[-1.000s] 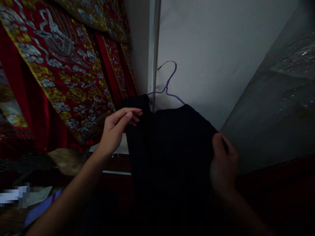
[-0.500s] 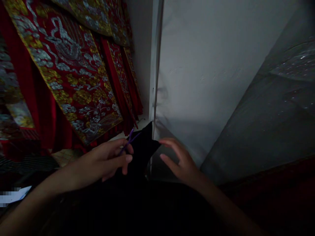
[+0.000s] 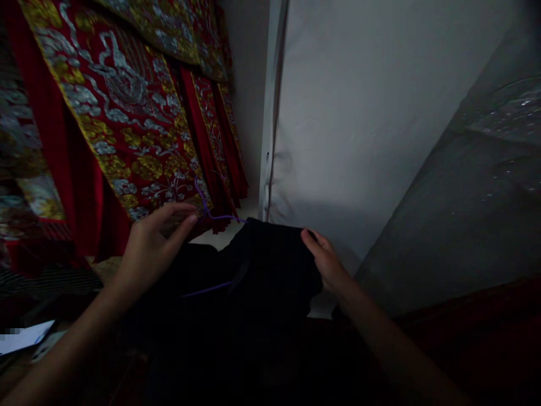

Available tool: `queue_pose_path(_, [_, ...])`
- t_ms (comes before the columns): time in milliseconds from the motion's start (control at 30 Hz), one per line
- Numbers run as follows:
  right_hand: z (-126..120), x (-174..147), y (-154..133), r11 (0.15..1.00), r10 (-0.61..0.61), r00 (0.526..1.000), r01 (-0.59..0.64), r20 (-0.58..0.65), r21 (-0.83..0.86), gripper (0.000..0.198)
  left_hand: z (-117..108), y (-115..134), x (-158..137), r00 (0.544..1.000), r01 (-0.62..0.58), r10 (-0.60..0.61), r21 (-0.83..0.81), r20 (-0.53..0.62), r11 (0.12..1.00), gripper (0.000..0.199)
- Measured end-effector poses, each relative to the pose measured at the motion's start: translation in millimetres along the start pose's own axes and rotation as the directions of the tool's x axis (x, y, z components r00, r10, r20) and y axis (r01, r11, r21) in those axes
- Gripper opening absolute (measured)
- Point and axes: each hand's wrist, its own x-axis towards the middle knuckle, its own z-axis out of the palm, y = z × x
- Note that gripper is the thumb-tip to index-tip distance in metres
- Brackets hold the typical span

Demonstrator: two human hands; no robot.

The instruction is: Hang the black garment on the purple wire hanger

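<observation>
My left hand (image 3: pixel 167 228) pinches a thin purple clothes hanger (image 3: pixel 220 216) close to its neck. The hook rises above my fingertips. One hanger arm runs into the black garment (image 3: pixel 274 270), and the lower bar shows across the front of the cloth before passing under it. On the other side, my right hand (image 3: pixel 323 254) grips the upper right edge of that garment, thumb in front. Deep shadow hides the lower part of the cloth, so I cannot tell what kind of garment it is.
Red hangings (image 3: pixel 127 113) with gold and silver embroidery fill the left side. A pale wall panel (image 3: pixel 346 113) with a metal edge stands ahead, and a glossy grey sheet (image 3: pixel 473 186) lies to its right. A lit white screen (image 3: pixel 27 337) shows at lower left.
My right hand, earlier beside the garment's edge with fingers apart, has closed on the cloth and moved right. My left hand has shifted left and up with the hanger, and the garment is spread wider.
</observation>
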Motion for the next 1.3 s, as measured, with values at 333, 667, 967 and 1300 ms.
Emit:
queue_pose_path(333, [3, 72, -43, 0.958, -0.158, 0.945, 0.217, -0.287, 0.188, 0.045, 58, -11, -43, 0.935, -0.268, 0.258, 0.006, 0.243, 0.963, 0.042])
queue_pose_path(667, [-29, 35, -26, 0.961, -0.071, 0.894, 0.181, -0.442, 0.211, 0.051, 123, -11, -54, 0.895, 0.004, -0.035, 0.07, 0.444, 0.998, 0.061])
queue_pose_path(967, [-55, 26, 32, 0.989, -0.062, 0.855, 0.123, -0.515, 0.084, 0.047, 150, -1, -103, 0.877, 0.109, -0.108, 0.025, 0.468, 0.994, 0.024])
queue_pose_path(1300, [39, -141, 145, 0.966, -0.16, 0.843, 0.026, -0.514, -0.257, 0.022, 156, 33, -139, 0.849, 0.506, -0.345, -0.425, 0.4, 0.751, 0.027])
